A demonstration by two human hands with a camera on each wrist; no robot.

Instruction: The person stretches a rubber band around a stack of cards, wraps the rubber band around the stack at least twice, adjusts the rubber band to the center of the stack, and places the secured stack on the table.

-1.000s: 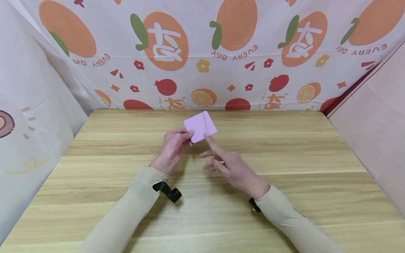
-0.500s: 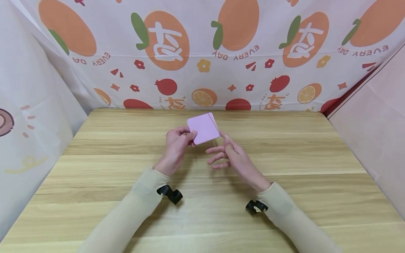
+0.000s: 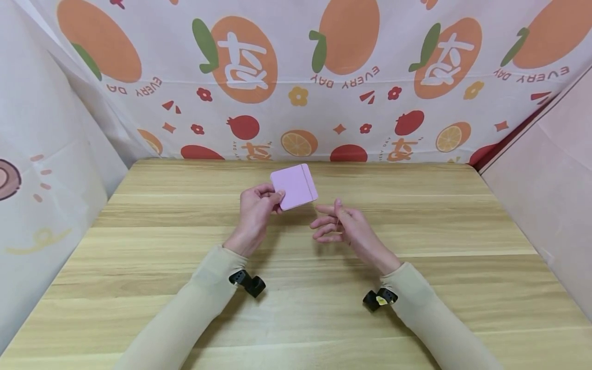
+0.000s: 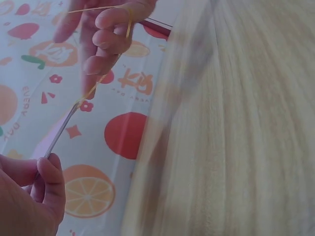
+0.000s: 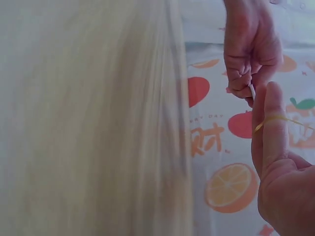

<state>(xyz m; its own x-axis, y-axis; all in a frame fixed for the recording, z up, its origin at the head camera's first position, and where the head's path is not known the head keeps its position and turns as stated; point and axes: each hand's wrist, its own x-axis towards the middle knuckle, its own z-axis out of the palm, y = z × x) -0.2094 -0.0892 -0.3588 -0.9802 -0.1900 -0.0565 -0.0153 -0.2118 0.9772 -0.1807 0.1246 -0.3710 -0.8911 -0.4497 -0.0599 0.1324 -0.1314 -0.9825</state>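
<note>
Head view, middle of the frame: thin lilac square (image 3: pixel 292 187), held tilted above the wooden table (image 3: pixel 296 324) and marked with a fine dark line near its right edge. Pinched at its lower left between thumb and bent fingers of the left hand (image 3: pixel 253 209). Looped over the fingers of the right hand (image 3: pixel 358 228): yellow band (image 5: pixel 273 118), stretched to the far edge of the square in the upper left of the left wrist view. Right hand just below and right of the square in the head view, fingers extended, slightly spread; straight and close together at the right of the right wrist view. Farther out, beige sleeves (image 3: pixel 185 311) toward the lower corners, with black mounts at both wrists. Across the top, fruit-printed cloth (image 3: pixel 296 110); at far left, pale cloth (image 3: pixel 41 123).
</note>
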